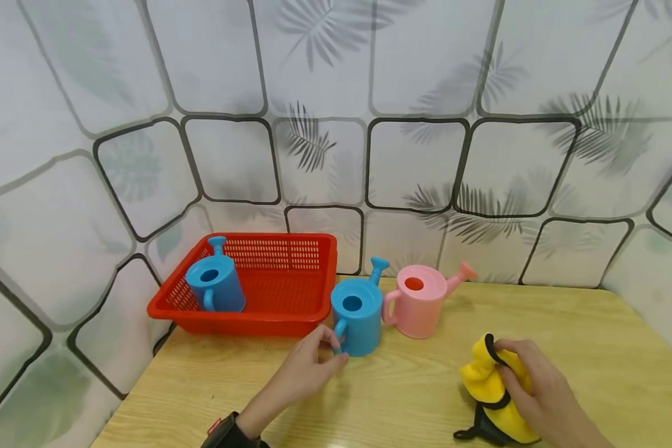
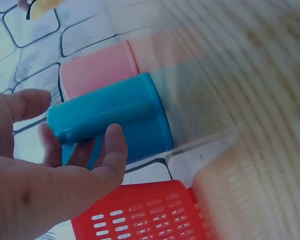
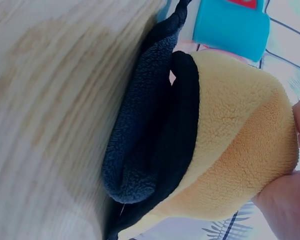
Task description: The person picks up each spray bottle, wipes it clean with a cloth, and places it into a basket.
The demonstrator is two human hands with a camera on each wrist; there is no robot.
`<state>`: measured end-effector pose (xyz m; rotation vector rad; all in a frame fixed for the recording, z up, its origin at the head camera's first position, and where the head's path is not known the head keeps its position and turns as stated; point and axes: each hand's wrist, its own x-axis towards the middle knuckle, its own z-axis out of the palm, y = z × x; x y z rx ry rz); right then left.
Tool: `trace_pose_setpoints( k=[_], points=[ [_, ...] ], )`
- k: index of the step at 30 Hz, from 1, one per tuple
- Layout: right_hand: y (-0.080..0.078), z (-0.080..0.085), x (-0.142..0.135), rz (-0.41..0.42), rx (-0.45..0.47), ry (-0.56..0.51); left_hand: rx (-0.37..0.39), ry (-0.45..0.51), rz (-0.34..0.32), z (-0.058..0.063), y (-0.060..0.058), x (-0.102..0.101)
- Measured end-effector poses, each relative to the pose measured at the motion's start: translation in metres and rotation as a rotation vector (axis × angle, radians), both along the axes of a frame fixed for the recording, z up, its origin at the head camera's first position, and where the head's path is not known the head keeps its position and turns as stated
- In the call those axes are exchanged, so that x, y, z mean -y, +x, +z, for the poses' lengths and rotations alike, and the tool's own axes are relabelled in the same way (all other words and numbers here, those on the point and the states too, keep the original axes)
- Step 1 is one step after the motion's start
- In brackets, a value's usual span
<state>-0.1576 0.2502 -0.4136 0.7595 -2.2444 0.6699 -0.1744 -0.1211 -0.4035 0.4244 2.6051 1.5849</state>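
Observation:
My left hand (image 1: pixel 308 367) is at the handle of a blue watering can (image 1: pixel 364 317), its fingers loosely bent around the handle. In the left wrist view, the blue watering can (image 2: pixel 110 112) stands close past these fingertips (image 2: pixel 115 137); gaps show between the digits, and firm contact cannot be made out. On the right, my right hand (image 1: pixel 543 386) pinches a crumpled yellow cloth with black edging (image 1: pixel 484 379) between thumb and fingers. The right wrist view shows the fleecy cloth (image 3: pixel 240 130) and its dark part hanging at the tabletop.
A red plastic basket (image 1: pixel 280 323) with latticed sides stands at the back left, holding another blue watering can (image 1: pixel 224 289). Beside the nearer blue can is a pink watering can (image 1: pixel 420 311), spout to the right. A patterned curtain-like backdrop (image 1: pixel 325 162) rises behind the wooden table (image 1: pixel 403 404).

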Motion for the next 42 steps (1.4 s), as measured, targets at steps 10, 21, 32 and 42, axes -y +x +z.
trace_pose_setpoints(
  k=[10,21,32,42],
  points=[
    [0.004,0.000,0.002,-0.052,0.051,-0.031,0.053,0.082,0.075,-0.006,-0.002,-0.006],
    [0.010,0.001,0.009,-0.081,0.078,-0.107,-0.007,0.205,0.197,-0.006,0.004,-0.009],
    [0.004,0.036,0.062,0.311,-0.126,-0.145,0.325,0.708,0.081,0.022,0.016,-0.027],
    [-0.002,0.062,0.115,0.289,-0.281,0.065,0.336,0.697,-0.033,0.011,0.020,-0.044]
  ],
)
